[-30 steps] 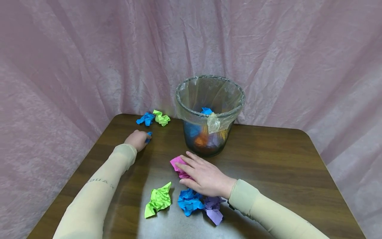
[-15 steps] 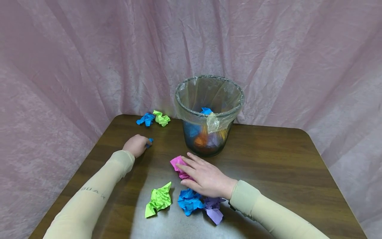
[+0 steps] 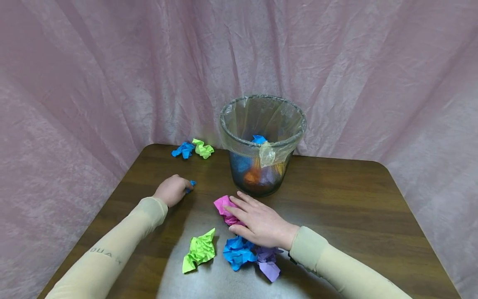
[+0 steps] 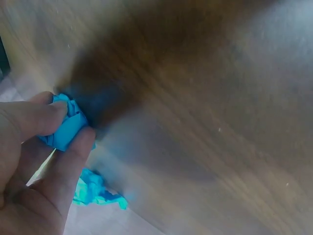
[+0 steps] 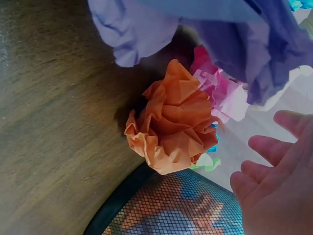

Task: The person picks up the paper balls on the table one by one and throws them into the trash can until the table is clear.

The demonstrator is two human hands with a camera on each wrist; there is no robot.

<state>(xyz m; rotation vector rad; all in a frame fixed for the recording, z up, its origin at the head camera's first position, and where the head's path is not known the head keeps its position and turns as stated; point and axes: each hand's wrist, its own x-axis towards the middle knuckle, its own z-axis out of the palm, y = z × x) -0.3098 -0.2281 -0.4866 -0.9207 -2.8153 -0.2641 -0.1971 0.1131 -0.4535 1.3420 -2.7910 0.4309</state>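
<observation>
My left hand pinches a small crumpled blue paper between thumb and fingers, low over the left side of the table. With fingers spread and fairly straight, my right hand is over crumpled papers in front of the mesh bin. A pink crumpled paper shows by its fingertips; whether they touch is unclear. An orange crumpled paper appears in the right wrist view, but the hand hides it from the head view. Blue and purple crumpled papers lie on the near side of this hand.
A mesh bin with a clear liner stands at the back middle, holding several crumpled papers. Blue and green papers lie at the back left corner. Another green paper lies near the front. A pink curtain hangs behind the table.
My left hand has drawn back toward me with the blue paper pinched in it, moving it slightly right. My right hand has barely moved.
</observation>
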